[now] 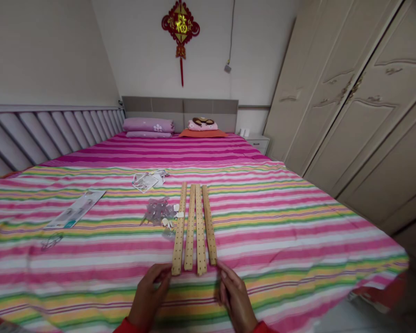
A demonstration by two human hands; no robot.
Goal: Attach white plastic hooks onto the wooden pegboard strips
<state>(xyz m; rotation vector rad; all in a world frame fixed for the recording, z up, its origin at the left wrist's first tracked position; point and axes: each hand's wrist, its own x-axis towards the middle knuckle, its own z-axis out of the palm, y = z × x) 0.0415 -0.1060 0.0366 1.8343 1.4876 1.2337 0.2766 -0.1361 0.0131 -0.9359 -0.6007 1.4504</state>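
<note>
Several long wooden strips (195,226) with rows of holes lie side by side on the striped bedspread (280,231), running away from me. My left hand (148,296) rests on the bedspread with its fingertips touching the near end of the leftmost strip, fingers curled. My right hand (235,298) lies beside the near end of the rightmost strip, fingers together and touching it. Neither hand lifts a strip.
A pile of small clear and white parts (159,212) sits left of the strips. An opened plastic bag (147,179) lies further back, and a printed sheet (76,209) lies at the left. Pillows (148,126) are at the headboard. A wardrobe (360,106) stands at the right.
</note>
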